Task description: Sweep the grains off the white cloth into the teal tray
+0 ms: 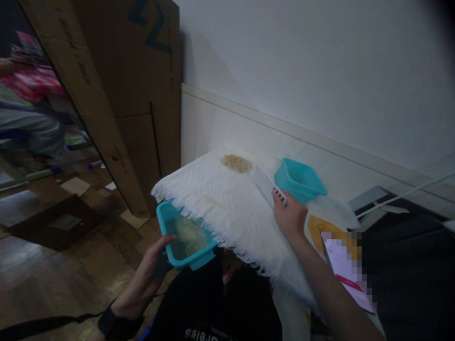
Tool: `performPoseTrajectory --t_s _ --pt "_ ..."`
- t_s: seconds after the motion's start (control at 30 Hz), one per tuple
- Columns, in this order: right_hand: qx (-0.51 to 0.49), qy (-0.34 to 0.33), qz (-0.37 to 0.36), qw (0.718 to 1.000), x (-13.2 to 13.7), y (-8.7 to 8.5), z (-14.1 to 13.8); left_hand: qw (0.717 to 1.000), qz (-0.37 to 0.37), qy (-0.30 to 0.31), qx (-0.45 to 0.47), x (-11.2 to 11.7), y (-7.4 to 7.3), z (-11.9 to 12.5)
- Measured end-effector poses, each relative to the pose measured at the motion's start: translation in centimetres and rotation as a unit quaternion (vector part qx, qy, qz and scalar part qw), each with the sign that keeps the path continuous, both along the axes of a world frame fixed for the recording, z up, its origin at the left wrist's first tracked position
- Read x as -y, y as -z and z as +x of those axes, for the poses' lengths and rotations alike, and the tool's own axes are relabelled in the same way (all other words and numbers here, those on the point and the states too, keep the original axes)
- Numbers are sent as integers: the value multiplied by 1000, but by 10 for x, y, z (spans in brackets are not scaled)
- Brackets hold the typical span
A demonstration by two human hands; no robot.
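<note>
My left hand point(158, 255) grips the near left rim of a turquoise plastic tub point(196, 263), thumb over the edge. The tub sits just below the fringed edge of a white cloth point(231, 213) and holds pale, fine grains point(190, 233). Over the cloth, my right hand point(289, 215) is closed around a long white plastic tool with a row of slots point(265, 184); its exact kind is unclear. The tool's far end lies close to a small patch of tan grains point(236, 164) on the cloth. Behind my right hand stands a second turquoise tub point(298, 180).
A tall cardboard box point(142, 94) stands at the left, against the white wall point(302, 61). To the right are a yellow item point(318, 229), a phone-like screen point(346, 274) and a black surface point(408, 270). Another person point(31, 104) is at the far left. Cardboard point(57, 222) lies on the floor.
</note>
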State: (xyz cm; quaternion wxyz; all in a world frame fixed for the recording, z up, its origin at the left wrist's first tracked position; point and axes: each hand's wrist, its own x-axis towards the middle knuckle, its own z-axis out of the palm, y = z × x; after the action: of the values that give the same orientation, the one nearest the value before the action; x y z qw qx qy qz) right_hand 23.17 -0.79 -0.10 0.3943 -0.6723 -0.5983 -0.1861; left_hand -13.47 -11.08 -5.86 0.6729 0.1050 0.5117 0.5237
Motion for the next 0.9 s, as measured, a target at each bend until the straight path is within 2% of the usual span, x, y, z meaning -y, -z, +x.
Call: performPoseTrajectory --t_s 0.1,0.23,0.33,0.5,0.6,0.67,0.77,0.9 --pt "14 63 -92 994 -26 -8 18 1000 -2 8 -7 -2 1 1" --pt "42 66 -156 985 -46 -9 12 999 -35 28 -11 -6 5 0" --pt "55 36 -138 988 -45 1 3 999 -38 30 -3 -8 10 -3" --pt "77 -68 -67 992 -33 20 -11 998 -47 33 -9 -12 24 -7" --pt "72 -137 -40 987 -27 25 -21 998 -56 34 -21 -13 30 -9" --pt "56 -183 -30 981 -28 24 -28 998 -53 33 -28 -12 29 -9" --pt "10 -215 -25 976 -47 14 -39 998 -45 38 -23 -8 21 -5" --pt "-63 -216 -30 974 -105 -7 -56 998 -58 33 -23 -6 13 0"
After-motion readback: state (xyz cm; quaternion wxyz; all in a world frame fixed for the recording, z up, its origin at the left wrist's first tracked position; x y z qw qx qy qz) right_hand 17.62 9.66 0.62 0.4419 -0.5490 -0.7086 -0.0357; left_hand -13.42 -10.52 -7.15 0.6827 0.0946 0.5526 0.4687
